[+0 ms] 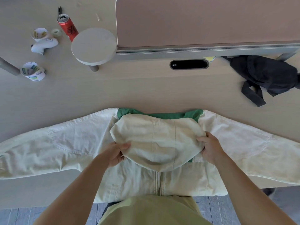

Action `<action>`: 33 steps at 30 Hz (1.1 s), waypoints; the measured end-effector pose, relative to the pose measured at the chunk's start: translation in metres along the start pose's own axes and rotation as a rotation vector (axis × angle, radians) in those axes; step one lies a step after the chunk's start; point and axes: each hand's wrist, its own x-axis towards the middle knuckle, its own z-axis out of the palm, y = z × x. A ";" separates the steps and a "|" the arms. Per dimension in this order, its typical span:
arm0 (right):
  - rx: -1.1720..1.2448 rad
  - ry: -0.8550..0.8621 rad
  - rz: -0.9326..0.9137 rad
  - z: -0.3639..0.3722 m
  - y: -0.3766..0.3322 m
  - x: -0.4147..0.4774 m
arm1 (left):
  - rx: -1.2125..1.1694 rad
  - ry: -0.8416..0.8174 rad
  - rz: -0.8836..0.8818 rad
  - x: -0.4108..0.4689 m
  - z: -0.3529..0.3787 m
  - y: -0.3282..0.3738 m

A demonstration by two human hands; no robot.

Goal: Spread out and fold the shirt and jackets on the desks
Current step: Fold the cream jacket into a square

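Both left hand (117,153) and right hand (211,149) pinch the rounded cream hood (155,135) of the woven jacket (65,143).

At the far left are a red soda can (67,27), a printed tape roll (33,71), a white controller (44,46) and a round grey stand (94,45), beside a brown partition (203,21).

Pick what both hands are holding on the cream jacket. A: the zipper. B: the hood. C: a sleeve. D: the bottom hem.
B: the left hand and right hand each grip one side of the hood, which lies over the jacket chest.
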 end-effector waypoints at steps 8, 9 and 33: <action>-0.065 0.476 -0.014 0.000 0.031 -0.007 | 0.148 0.187 0.084 0.001 0.015 -0.015; -0.021 0.454 0.028 0.001 0.034 -0.012 | 0.088 0.133 0.064 -0.004 0.015 -0.015; -0.129 0.212 0.149 0.000 0.031 -0.025 | -0.236 0.068 0.262 -0.014 0.006 -0.012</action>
